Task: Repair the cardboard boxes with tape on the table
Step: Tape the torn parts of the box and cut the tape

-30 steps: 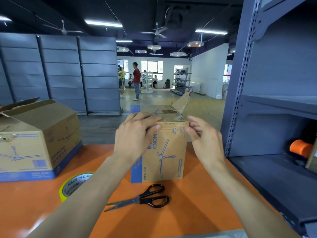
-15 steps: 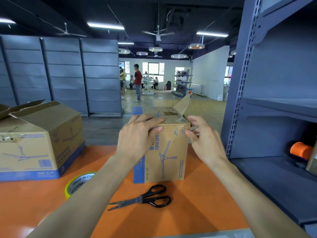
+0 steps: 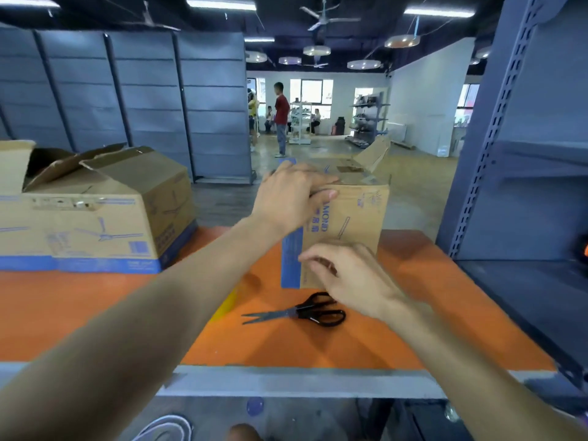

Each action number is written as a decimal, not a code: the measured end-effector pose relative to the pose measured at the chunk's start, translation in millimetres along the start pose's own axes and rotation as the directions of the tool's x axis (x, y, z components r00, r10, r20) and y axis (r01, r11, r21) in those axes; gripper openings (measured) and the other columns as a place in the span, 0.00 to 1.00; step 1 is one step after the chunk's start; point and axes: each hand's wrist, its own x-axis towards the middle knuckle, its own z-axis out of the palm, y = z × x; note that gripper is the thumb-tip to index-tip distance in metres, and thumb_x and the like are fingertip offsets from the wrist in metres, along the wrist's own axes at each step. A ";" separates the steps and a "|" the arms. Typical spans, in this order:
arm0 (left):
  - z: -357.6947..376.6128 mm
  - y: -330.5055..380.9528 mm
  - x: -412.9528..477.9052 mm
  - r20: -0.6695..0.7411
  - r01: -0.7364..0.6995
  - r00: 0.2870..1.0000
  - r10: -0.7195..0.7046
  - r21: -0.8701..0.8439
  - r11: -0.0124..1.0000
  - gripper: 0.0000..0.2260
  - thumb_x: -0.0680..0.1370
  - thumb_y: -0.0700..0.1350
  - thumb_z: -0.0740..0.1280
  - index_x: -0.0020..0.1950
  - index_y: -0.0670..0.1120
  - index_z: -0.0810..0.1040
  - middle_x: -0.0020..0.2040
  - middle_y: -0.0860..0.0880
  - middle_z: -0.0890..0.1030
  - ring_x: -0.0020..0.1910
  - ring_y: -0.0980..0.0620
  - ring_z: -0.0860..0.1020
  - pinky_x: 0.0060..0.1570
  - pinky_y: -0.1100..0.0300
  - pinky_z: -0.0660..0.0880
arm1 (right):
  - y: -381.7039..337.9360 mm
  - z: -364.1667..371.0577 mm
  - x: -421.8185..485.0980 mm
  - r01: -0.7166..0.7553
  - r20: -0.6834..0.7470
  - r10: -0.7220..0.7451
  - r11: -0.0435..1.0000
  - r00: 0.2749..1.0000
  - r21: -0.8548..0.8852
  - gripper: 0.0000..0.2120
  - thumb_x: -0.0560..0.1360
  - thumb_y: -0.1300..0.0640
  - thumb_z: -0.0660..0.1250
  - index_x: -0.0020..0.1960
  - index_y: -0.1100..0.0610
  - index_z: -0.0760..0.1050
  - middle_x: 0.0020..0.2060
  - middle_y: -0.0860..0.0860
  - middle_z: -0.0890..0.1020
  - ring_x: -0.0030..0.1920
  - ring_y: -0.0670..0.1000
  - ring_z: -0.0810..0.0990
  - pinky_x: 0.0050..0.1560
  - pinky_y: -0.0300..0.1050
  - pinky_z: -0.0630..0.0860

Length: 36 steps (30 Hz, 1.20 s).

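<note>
A small cardboard box (image 3: 356, 214) with blue print stands upright on the orange table (image 3: 95, 300). My left hand (image 3: 291, 194) grips its top front edge, fingers over the top and thumb on the front face. My right hand (image 3: 353, 278) hovers low in front of the box, fingers loosely curled and holding nothing, just above the black scissors (image 3: 305, 313) that lie on the table. One flap at the box's far right stands up. A yellow tape roll (image 3: 227, 302) is mostly hidden behind my left forearm.
A larger cardboard box (image 3: 95, 211) with open flaps sits at the left of the table. Grey metal shelving (image 3: 525, 186) stands close on the right. The table's grey front edge (image 3: 302, 381) is near me. People stand far off in the room.
My right hand left the box's top right corner and dropped down in front of it, near the scissors. The view tilted down. My left hand stayed on the top edge.
</note>
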 end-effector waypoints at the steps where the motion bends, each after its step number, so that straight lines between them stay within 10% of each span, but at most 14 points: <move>1: -1.5 -2.2 1.1 0.012 -0.015 1.000 0.015 -0.002 1.000 0.18 0.82 0.60 0.63 0.71 0.61 0.76 0.67 0.56 0.78 0.64 0.45 0.72 0.60 0.48 0.70 | -5.1 11.7 2.1 0.017 0.050 -0.017 1.000 0.999 0.006 0.12 0.80 0.58 0.65 0.59 0.46 0.82 0.53 0.41 0.83 0.51 0.45 0.81 0.55 0.43 0.77; 19: -3.9 -15.9 4.1 0.054 -0.090 0.994 0.092 -0.039 0.995 0.23 0.82 0.58 0.64 0.77 0.58 0.68 0.67 0.52 0.75 0.66 0.47 0.69 0.63 0.44 0.69 | -10.5 66.3 25.9 0.038 0.179 -0.047 0.998 0.983 0.054 0.13 0.81 0.56 0.66 0.64 0.48 0.79 0.55 0.43 0.82 0.47 0.40 0.76 0.55 0.37 0.76; 36: -16.0 -32.5 6.1 0.175 -0.137 0.972 0.155 -0.114 0.984 0.21 0.82 0.56 0.66 0.75 0.58 0.72 0.70 0.53 0.74 0.69 0.47 0.70 0.67 0.44 0.70 | -74.8 99.5 25.5 0.053 0.408 -0.035 0.998 0.912 -0.031 0.18 0.83 0.51 0.60 0.72 0.42 0.67 0.57 0.48 0.83 0.59 0.55 0.80 0.54 0.51 0.75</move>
